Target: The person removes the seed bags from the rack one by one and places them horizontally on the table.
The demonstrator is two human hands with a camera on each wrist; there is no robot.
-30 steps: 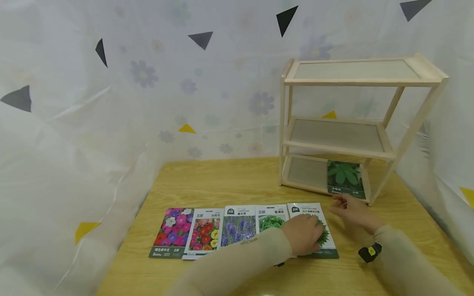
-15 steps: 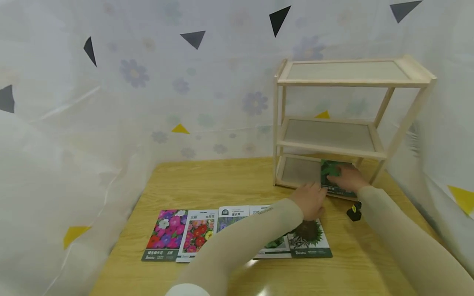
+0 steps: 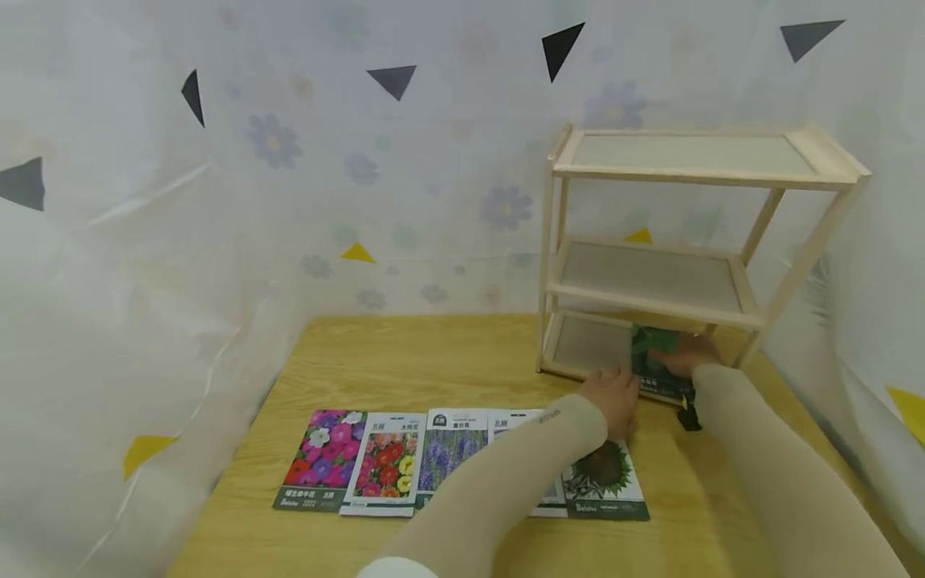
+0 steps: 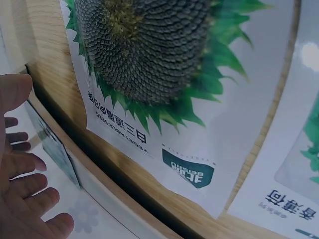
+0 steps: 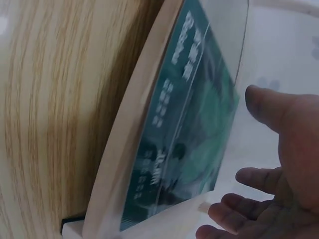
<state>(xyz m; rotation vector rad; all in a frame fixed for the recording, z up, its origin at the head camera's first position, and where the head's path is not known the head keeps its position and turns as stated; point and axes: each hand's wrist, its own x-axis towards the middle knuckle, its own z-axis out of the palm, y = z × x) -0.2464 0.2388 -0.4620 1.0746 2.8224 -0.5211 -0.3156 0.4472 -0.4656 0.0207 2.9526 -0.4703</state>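
Note:
A green leafy seed packet (image 3: 645, 361) lies at the right end of the rack's bottom shelf (image 3: 592, 343). My right hand (image 3: 689, 354) is over the packet's right side, hiding part of it. In the right wrist view, the thumb and fingers are spread apart beside the packet (image 5: 192, 124), with nothing gripped. My left hand (image 3: 614, 399) is by the bottom shelf's front edge, above the top of a sunflower seed packet (image 3: 603, 474). The left wrist view shows its fingers loosely extended, holding nothing; whether they touch the shelf edge I cannot tell.
Several flower and herb packets, such as a petunia-like one (image 3: 325, 457), a red-and-yellow one (image 3: 388, 466) and a lavender one (image 3: 448, 449), form a row on the wooden table (image 3: 405, 353). The pale wooden rack (image 3: 658, 305) has upper shelves overhanging the right hand.
From the sunflower packet, my left hand has moved up to the shelf's front edge. My right hand has reached from in front of the rack in over the green packet.

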